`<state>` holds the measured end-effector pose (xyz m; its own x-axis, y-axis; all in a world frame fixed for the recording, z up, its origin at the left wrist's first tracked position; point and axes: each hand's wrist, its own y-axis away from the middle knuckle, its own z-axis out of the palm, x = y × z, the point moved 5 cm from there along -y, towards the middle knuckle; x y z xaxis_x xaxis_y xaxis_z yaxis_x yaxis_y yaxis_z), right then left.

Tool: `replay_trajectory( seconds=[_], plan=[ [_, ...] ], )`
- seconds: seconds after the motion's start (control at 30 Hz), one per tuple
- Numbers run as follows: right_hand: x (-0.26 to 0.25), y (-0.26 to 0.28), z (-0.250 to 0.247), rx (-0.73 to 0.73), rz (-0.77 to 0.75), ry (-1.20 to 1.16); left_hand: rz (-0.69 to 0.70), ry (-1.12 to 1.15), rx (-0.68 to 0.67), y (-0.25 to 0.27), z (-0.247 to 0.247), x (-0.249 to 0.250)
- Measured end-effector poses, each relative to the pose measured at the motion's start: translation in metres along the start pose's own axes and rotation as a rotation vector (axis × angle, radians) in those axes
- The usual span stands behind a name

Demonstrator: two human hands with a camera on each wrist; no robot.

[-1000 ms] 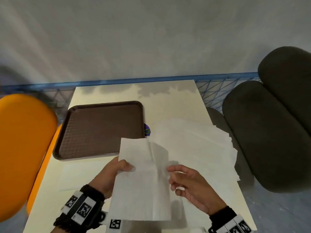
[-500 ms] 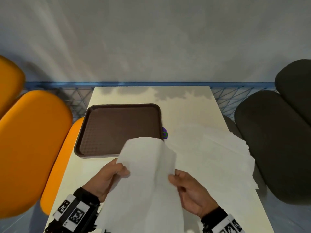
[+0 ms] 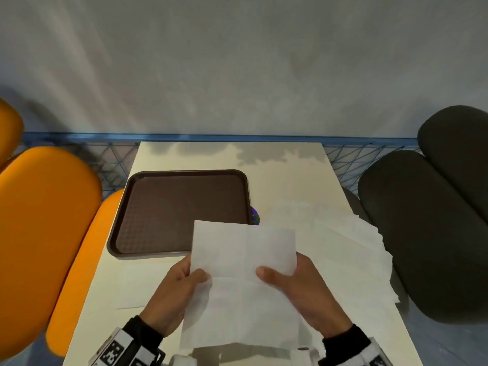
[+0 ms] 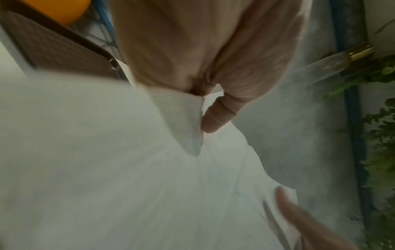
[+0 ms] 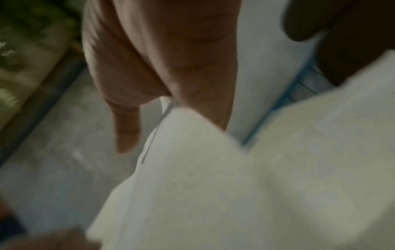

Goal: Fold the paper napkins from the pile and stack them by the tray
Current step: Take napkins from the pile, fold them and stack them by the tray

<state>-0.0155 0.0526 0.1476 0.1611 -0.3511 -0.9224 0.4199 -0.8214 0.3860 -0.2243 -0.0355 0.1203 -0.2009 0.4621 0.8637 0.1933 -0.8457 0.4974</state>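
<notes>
Pale tabletop [image 3: 290,180] fills my head view, set against a grey wall, and above its near half I hold one paper napkin [image 3: 243,283] up in the air between both hands. My left hand [image 3: 174,294] pinches its left edge, thumb on the side facing me and fingers behind; my right hand [image 3: 303,289] does the same on the right edge. Both wrist views are blurred, but each shows a thumb laid on white paper.

The sheet's long axis runs away from me, toward the tray [image 3: 182,210], and its far part overlaps the tray's near right corner in my view. A faint crease runs down its middle, about midway between my two thumbs. Neither hand is nearer that line, so I judge the fold can close either way, one side edge brought over to meet the other.

Outward from there, the pile of napkins [image 3: 343,247] lies spread on the right side of the table, just beside my right hand. Left of my left hand, near the tray's front rim, a pale flat sheet [image 3: 137,289] lies on the table; I cannot tell whether it is folded.
</notes>
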Motion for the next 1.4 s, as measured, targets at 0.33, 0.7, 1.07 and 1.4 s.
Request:
replay_trajectory(
  seconds=[0.33, 0.7, 1.07, 1.4],
  plan=[
    [-0.004, 0.004, -0.015, -0.109, 0.051, 0.189, 0.035, 0.100, -0.066, 0.000, -0.007, 0.023],
    [-0.019, 0.003, -0.028, -0.034, -0.179, 0.086, 0.179, -0.099, -0.094, 0.007, -0.018, 0.040],
    [-0.008, 0.012, -0.033, -0.120, -0.255, -0.081, 0.259, 0.096, -0.058, 0.013, -0.026, 0.058],
    [-0.018, 0.021, -0.063, -0.047, -0.342, 0.240, 0.415, -0.327, 0.008, 0.030, -0.012, 0.086]
  ],
)
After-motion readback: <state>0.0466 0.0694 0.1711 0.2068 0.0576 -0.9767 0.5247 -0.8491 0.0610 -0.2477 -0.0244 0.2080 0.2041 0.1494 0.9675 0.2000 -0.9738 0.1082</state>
